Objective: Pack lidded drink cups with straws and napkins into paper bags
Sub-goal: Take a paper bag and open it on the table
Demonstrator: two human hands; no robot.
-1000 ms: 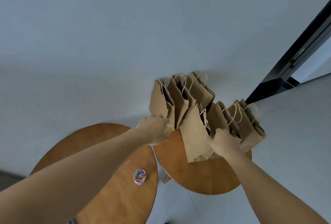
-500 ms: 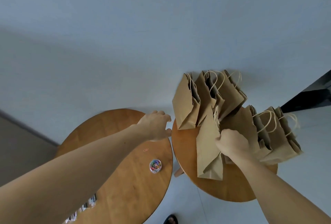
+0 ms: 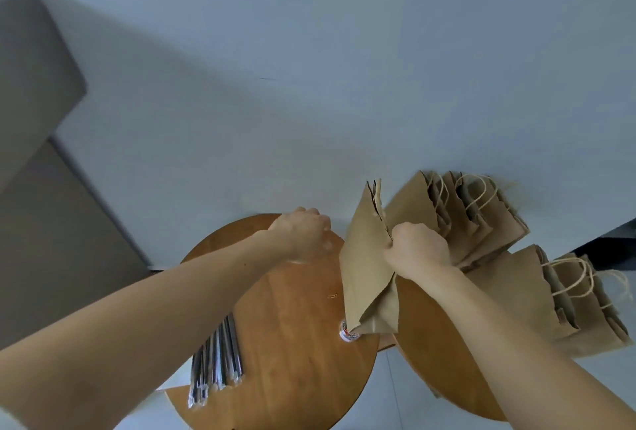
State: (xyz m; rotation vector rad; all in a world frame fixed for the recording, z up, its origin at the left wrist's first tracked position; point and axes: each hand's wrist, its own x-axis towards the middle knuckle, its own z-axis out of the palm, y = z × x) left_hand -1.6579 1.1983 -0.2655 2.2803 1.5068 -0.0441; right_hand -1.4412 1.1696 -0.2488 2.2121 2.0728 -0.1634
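My right hand (image 3: 416,250) grips a folded brown paper bag (image 3: 364,271) by its upper edge and holds it in the air between two round wooden tables. Several more brown paper bags (image 3: 481,223) with twine handles stand on the right table (image 3: 423,354), and a further group of bags (image 3: 564,302) leans at its right side. My left hand (image 3: 304,235) hovers over the far part of the left table (image 3: 296,343), fingers loosely curled, holding nothing. A bundle of wrapped straws (image 3: 216,364) lies on the left table near my left forearm. No cups or napkins are in view.
A small container of coloured paper clips (image 3: 347,335) sits at the left table's right edge, partly hidden by the held bag. A single loose clip (image 3: 332,296) lies on the wood. A grey sofa or block (image 3: 38,140) stands at the left. Pale floor surrounds the tables.
My right hand has lifted one bag off the right table and carried it left, towards the left table. My left hand stayed over the left table. The view has swung left, revealing the straws.
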